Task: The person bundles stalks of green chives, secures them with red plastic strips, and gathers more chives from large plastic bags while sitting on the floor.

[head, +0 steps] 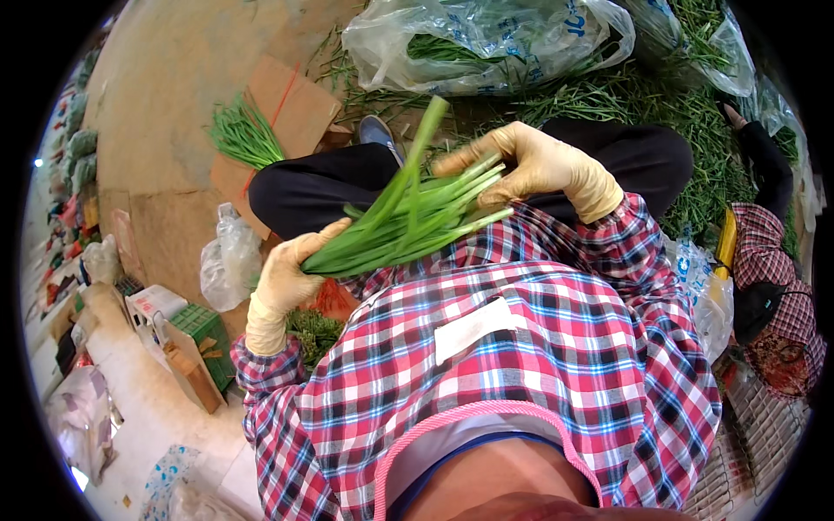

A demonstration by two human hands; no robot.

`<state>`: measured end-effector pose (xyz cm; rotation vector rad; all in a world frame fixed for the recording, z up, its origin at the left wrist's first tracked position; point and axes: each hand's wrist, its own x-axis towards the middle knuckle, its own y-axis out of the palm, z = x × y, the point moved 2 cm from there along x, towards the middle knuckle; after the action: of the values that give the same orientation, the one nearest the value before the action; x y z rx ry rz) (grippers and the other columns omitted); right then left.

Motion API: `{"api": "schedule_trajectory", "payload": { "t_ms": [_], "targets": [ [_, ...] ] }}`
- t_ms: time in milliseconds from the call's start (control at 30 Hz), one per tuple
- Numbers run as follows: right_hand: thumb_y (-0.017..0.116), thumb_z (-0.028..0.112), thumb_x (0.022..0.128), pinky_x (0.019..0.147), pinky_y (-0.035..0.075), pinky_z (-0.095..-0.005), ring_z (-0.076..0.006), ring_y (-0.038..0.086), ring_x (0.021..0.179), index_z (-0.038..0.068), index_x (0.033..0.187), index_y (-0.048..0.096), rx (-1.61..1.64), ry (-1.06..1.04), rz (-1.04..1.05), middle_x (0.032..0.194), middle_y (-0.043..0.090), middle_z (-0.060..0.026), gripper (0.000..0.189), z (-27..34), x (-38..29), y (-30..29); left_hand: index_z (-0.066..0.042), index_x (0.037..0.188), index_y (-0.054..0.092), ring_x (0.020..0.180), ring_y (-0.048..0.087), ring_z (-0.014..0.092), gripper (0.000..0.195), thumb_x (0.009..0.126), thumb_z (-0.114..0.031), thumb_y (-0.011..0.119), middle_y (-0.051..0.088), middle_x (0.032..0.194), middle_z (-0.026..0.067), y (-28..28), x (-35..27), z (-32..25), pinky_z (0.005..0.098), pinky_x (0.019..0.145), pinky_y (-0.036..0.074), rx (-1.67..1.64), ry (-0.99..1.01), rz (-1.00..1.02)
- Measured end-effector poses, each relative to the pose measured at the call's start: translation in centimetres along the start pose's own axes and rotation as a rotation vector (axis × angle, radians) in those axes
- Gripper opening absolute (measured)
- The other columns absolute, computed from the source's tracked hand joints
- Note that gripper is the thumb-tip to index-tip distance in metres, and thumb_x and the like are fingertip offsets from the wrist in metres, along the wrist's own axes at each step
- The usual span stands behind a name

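My left hand [287, 273], in a pale rubber glove, is closed around the leafy end of a bunch of green chives [404, 215]. The bunch lies across my front, its pale stem ends pointing right. My right hand [541, 166], gloved alike, is at those stem ends with thumb and fingers spread about them. Its fingers are blurred, and whether it pinches any stems cannot be told. One blurred chive stalk [423, 137] sticks up out of the bunch.
A tied chive bundle [244, 133] lies on flattened cardboard [293, 104] beyond my knee. Loose chives [710, 176] cover the floor at right, near a large plastic bag [488, 45]. A co-worker [762, 241] sits at far right. A green crate [202, 332] stands at left.
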<state>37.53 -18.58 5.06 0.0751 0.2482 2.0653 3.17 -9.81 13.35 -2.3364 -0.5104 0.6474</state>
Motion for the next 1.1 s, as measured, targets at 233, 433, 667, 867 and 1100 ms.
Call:
{"api": "schedule_trajectory", "payload": {
  "t_ms": [233,433,667,867,1100],
  "targets": [
    [0.073,0.005,0.074,0.073,0.052,-0.0274,-0.018,0.064,0.084,0.01,0.104,0.074,-0.391,-0.092,-0.121,0.099,0.065,-0.0058,0.031,1.0,-1.0,1.6,-0.027,0.133,0.059,0.06,0.055,0.023,0.072,0.065,-0.006,0.072,0.05,0.07,0.0046,-2.3,-0.8,-1.2,0.0344,0.053,0.046,0.679,0.228,-0.243],
    [0.075,0.003,0.071,0.068,0.055,-0.0306,-0.0247,0.066,0.083,0.012,0.102,0.073,-0.685,-0.395,-0.214,0.097,0.066,-0.0042,0.032,2.3,-1.7,2.3,-0.027,0.125,0.065,0.064,0.058,0.024,0.069,0.06,-0.008,0.072,0.06,0.081,0.0061,-2.6,-0.5,-1.8,0.0334,0.052,0.047,0.746,0.4,-0.358],
    [0.073,0.011,0.082,0.076,0.054,-0.0344,-0.0251,0.066,0.087,0.007,0.094,0.069,-0.882,-0.204,-0.613,0.096,0.065,-0.0069,0.014,1.4,-4.6,-3.5,-0.028,0.122,0.068,0.065,0.058,0.024,0.066,0.058,-0.014,0.071,0.06,0.086,0.008,-3.1,-1.0,-1.8,0.0328,0.052,0.046,0.854,0.476,-0.434],
    [0.076,0.016,0.081,0.094,0.048,-0.0341,-0.0223,0.058,0.108,0.012,0.107,0.074,-0.555,-0.278,-0.319,0.114,0.062,-0.0078,0.026,3.8,-0.2,1.8,-0.027,0.121,0.068,0.063,0.056,0.024,0.066,0.056,-0.022,0.072,0.06,0.088,0.0096,-3.3,-0.4,-2.2,0.0344,0.051,0.044,0.895,0.538,-0.411],
    [0.062,0.015,0.094,0.086,0.051,-0.0266,-0.0139,0.063,0.099,0.006,0.113,0.068,-0.341,-0.316,-0.689,0.122,0.059,-0.009,0.021,-1.9,-2.2,-4.8,-0.027,0.119,0.068,0.064,0.056,0.025,0.064,0.056,-0.03,0.075,0.059,0.087,0.0089,-3.3,-1.4,-1.1,0.0345,0.051,0.044,0.859,0.556,-0.433]
  ]
}}
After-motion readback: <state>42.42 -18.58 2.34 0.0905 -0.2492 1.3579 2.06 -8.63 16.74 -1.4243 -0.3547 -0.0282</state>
